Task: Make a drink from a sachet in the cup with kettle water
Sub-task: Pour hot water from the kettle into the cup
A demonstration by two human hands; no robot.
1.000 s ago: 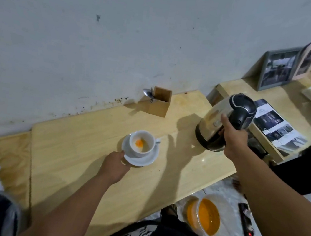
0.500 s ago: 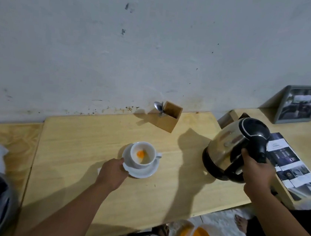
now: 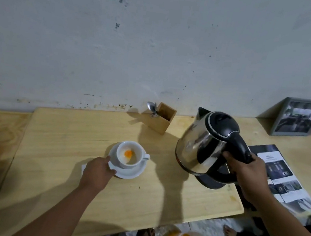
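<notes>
Cup (image 3: pixel 128 155) beside left hand (image 3: pixel 97 171), seemingly untouched.

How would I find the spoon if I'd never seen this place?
Look along the bottom of the big grey wall to where the wooden table meets it. A small wooden box stands there, behind the white cup. The spoon pokes out of the box's left side, its shiny metal bowl up, the only silver thing beside that box.
</notes>
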